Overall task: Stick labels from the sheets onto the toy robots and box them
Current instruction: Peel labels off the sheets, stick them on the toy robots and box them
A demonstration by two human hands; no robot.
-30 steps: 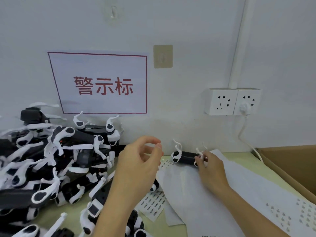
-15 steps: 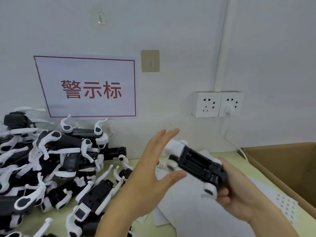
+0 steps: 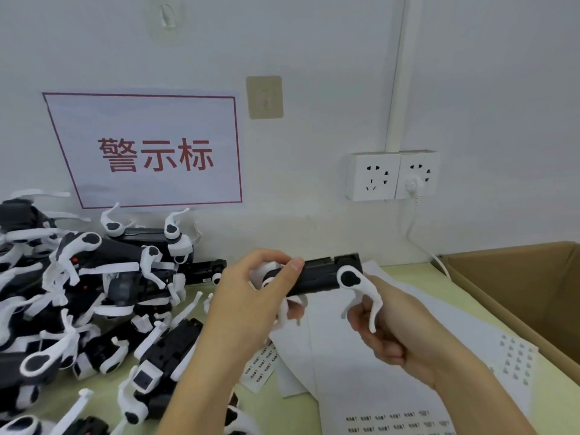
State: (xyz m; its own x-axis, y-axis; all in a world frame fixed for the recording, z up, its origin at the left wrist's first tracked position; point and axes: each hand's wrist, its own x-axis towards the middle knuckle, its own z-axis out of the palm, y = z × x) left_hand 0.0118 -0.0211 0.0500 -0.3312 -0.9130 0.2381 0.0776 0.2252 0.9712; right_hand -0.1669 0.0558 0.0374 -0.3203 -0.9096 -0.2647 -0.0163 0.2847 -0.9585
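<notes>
Toy robot (image 3: pixel 317 275) turned level; robot pile (image 3: pixel 94 309) left.

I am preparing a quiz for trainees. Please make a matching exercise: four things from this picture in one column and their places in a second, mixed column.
Things:
1. held toy robot
2. cardboard box
3. pile of toy robots
4. label sheets

Places:
A. right edge of the table
B. left side of the table
C. flat under the hands
D. between both hands

Pairs: 1-D, 2-A, 3-B, 4-C
</notes>
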